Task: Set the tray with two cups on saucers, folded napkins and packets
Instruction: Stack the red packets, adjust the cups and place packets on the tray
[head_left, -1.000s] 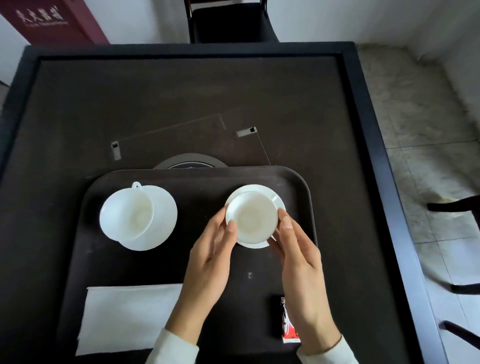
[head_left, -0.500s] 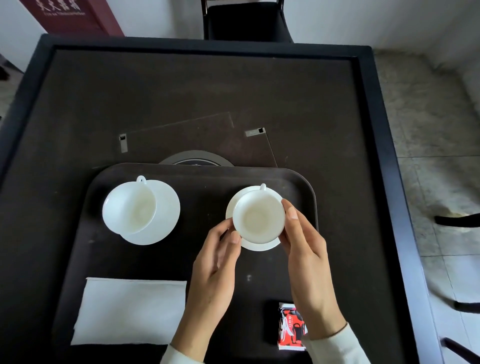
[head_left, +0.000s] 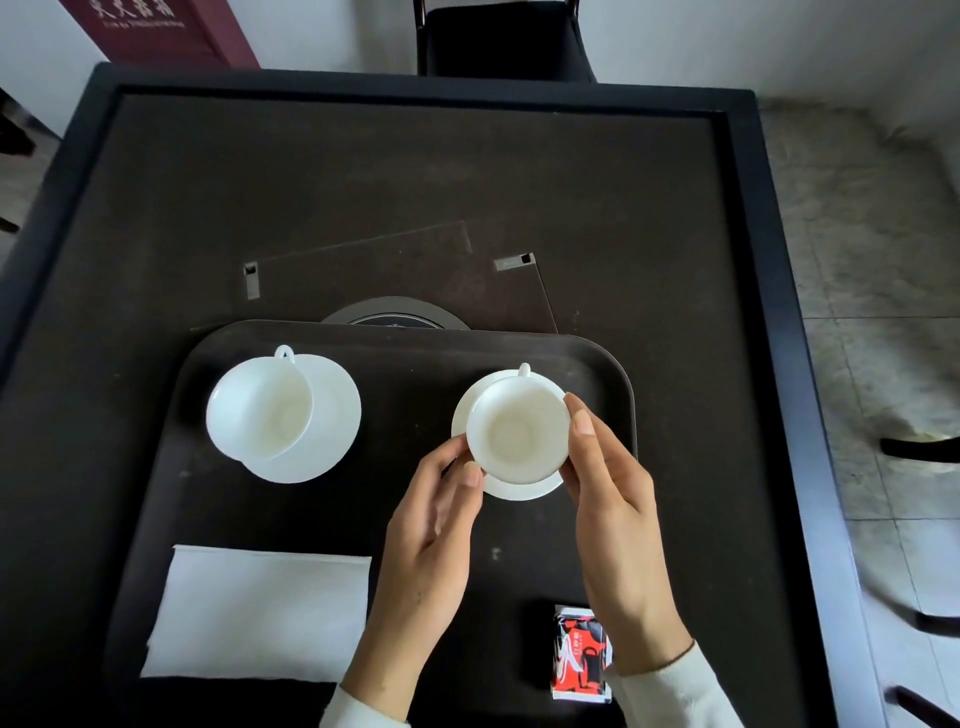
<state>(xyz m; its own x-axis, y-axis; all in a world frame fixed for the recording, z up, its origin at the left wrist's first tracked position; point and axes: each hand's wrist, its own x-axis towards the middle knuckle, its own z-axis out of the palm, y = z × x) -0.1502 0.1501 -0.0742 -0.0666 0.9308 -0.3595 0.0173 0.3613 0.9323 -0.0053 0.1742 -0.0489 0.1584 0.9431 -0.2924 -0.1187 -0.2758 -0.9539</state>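
Head view. A dark framed counter carries a dark tray at its near side. On the tray's right half the right cup is seated on its saucer, handle turned to the far side. It is held at the rim between the left hand and the right hand, each grip narrow, by thumb and fingertips. The left cup is already set on its own saucer. One napkin lies near left and one packet near right.

Recommendation: the right cup should be centred and released lightly, so that its saucer is not dragged.

The left hand and right hand have turned the right cup until its handle points away
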